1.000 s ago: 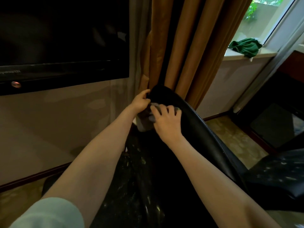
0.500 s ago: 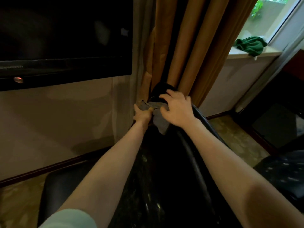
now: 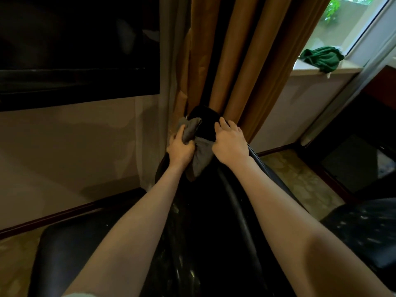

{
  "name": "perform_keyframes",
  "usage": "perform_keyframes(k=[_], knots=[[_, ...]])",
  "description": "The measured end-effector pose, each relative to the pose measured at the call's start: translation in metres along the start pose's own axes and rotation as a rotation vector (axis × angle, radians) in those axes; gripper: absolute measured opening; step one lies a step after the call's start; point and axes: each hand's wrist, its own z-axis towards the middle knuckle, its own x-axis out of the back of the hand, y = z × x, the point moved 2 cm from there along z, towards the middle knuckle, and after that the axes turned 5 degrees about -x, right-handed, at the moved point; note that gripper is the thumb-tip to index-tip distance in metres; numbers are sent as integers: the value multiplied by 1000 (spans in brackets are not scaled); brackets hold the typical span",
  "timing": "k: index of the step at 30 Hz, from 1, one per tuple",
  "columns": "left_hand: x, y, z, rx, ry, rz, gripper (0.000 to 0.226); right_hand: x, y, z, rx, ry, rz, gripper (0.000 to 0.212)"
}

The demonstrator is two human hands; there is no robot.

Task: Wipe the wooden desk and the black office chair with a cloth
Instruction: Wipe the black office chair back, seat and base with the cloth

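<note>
Left hand (image 3: 179,150) fists the gray cloth (image 3: 198,153) at the black office chair (image 3: 205,221) backrest's top edge, 12 o'clock. Right hand (image 3: 230,144) curls over that edge, touching the curtain (image 3: 246,61); floor (image 3: 300,179) open at 3 o'clock.

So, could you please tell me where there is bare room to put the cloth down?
Free: the chair seat left of the backrest, and the sill left of the green cloth. Crowded: the backrest top, where both hands hold the grey cloth.
</note>
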Motion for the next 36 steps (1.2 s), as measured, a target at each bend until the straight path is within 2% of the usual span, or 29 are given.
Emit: perform_keyframes(k=[6,9,13,16,18,22,27,30,33,36], knots=[[11,-71,-20,252,-122,-110,62,-4,1,-2,16,-12,-82,68],[12,-78,-30,312,-89,-141,58,-3,2,-2,27,-3,-89,68],[16,-33,-32,186,-6,-261,53,-2,-2,-5,30,-3,-93,68],[2,11,-44,-21,-4,-143,55,0,-3,-4,40,4,-79,66],[-10,16,-55,-76,-10,-50,57,0,0,-5,36,-15,-64,65],[-12,-15,-60,58,27,-93,56,0,4,-4,35,-20,-56,68],[-3,-76,-62,248,-93,-62,55,-5,5,1,41,6,-69,68],[1,-91,-63,349,-74,-38,56,-7,5,3,46,25,-91,67],[10,-83,-63,321,-37,-26,52,-7,3,3,50,40,-93,66],[20,-51,-68,232,-38,-136,46,-4,1,3,58,27,-22,62]])
